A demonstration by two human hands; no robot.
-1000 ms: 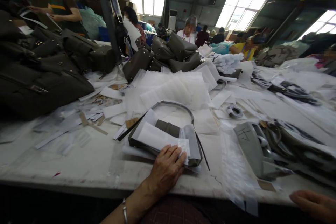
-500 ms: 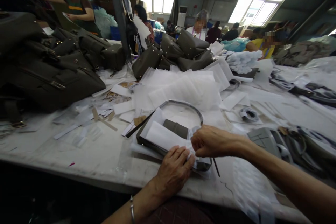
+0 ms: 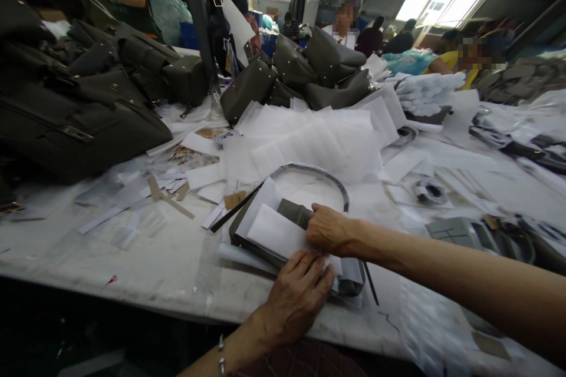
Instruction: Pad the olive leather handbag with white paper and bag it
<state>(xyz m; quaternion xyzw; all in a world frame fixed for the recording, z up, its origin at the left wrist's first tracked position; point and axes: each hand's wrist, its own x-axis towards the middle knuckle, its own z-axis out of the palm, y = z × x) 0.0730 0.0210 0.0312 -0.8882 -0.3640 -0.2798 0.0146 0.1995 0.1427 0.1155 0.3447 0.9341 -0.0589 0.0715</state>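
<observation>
A dark olive bag point(image 3: 237, 234) lies flat near the table's front edge, with white sheets point(image 3: 275, 232) over it and a wrapped handle point(image 3: 309, 167) arching behind. My left hand point(image 3: 297, 293) rests on the sheet at the bag's near side, fingers lying over it. Above it, my right hand point(image 3: 329, 228) is closed at the sheet's edge beside a small olive flap point(image 3: 292, 212); what its fingers hold, if anything, is hidden. A dark strap point(image 3: 370, 284) sticks out to the right of the bag.
Dark bags point(image 3: 66, 112) are heaped at the left, more bags point(image 3: 296, 73) stand behind a pile of white sheets point(image 3: 300, 138). Paper scraps point(image 3: 170, 194) lie left. Wrapped straps point(image 3: 428, 191) and bag parts point(image 3: 460, 235) are right. Several people are beyond.
My right hand has moved left across the bag, towards the olive flap. My left hand stays on the sheet. The view has shifted slightly.
</observation>
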